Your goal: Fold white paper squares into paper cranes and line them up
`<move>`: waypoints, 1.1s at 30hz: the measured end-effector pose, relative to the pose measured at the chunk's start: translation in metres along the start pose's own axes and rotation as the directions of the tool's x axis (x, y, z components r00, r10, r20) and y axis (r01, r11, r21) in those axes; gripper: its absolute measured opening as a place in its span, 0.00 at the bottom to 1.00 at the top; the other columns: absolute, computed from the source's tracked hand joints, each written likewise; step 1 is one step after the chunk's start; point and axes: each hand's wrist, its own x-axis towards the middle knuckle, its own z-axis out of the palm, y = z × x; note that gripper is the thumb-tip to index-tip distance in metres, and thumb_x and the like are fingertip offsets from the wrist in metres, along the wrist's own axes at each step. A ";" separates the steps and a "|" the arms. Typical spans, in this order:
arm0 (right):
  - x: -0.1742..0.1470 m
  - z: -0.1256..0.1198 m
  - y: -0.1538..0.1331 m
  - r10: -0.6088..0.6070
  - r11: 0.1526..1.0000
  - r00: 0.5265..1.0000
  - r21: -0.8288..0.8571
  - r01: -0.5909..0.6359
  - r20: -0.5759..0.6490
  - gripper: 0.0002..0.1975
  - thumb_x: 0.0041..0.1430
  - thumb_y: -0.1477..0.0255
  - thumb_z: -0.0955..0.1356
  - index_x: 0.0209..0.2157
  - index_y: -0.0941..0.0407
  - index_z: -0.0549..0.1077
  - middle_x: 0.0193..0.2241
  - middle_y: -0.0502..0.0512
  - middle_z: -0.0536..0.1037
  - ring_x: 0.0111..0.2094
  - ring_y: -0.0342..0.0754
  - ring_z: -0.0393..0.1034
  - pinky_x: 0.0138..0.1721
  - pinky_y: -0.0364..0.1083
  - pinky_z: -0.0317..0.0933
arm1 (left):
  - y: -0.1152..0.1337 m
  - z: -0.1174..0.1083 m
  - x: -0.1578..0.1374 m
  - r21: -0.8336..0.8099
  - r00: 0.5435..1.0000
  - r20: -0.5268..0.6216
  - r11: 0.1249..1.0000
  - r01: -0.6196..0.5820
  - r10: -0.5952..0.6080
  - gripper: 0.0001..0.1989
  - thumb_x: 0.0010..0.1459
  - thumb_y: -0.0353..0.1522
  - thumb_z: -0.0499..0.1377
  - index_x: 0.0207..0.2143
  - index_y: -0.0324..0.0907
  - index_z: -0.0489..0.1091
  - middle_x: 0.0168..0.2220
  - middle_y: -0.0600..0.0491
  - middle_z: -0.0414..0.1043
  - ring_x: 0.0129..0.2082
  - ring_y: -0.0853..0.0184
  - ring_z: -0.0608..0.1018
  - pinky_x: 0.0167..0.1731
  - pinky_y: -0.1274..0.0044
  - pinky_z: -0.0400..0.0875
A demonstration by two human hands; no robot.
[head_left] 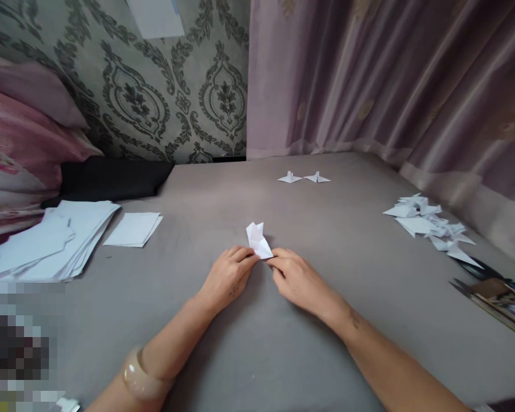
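Observation:
A small piece of folded white paper [260, 241] is held up between my two hands over the middle of the grey surface. Two pointed flaps stick up at its top. My left hand [232, 272] pinches its lower left edge, fingers closed. At the lower right corner, my right hand [298, 280] grips the paper between thumb and bent forefinger. Farther back, two folded paper cranes [290, 177] sit side by side with wings spread.
A stack of white paper sheets [68, 234] lies at the left, beside a smaller pile of paper squares [133, 229]. Several paper cranes [429, 223] are heaped at the right, near scissors [489, 306]. A black cloth [111, 177] lies at the back left. A curtain [326, 74] hangs behind.

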 end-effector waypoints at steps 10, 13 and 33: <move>0.003 -0.018 0.027 0.078 0.966 0.995 0.240 -0.091 0.062 0.16 0.53 0.81 0.60 0.32 0.54 0.77 0.37 0.52 0.78 0.36 0.44 0.71 0.38 0.42 0.62 | 0.006 0.001 -0.001 0.167 0.999 0.046 0.985 -0.036 0.029 0.14 0.64 0.33 0.49 0.49 0.44 0.68 0.46 0.47 0.70 0.43 0.61 0.71 0.39 0.70 0.68; 0.004 -0.020 0.031 0.092 0.960 0.992 0.257 -0.113 0.090 0.15 0.52 0.80 0.60 0.31 0.54 0.77 0.37 0.51 0.78 0.34 0.44 0.71 0.36 0.42 0.62 | 0.006 0.000 -0.001 0.181 0.998 0.062 0.983 -0.041 0.030 0.14 0.64 0.34 0.49 0.50 0.45 0.67 0.46 0.47 0.69 0.43 0.61 0.70 0.39 0.70 0.68; 0.007 -0.027 0.039 0.163 0.912 0.965 0.342 -0.226 0.205 0.15 0.50 0.78 0.60 0.31 0.55 0.78 0.36 0.51 0.79 0.34 0.44 0.71 0.36 0.41 0.60 | 0.014 -0.007 0.011 0.241 0.968 0.246 0.971 -0.008 -0.053 0.19 0.65 0.40 0.45 0.56 0.56 0.62 0.39 0.47 0.61 0.35 0.62 0.63 0.37 0.69 0.62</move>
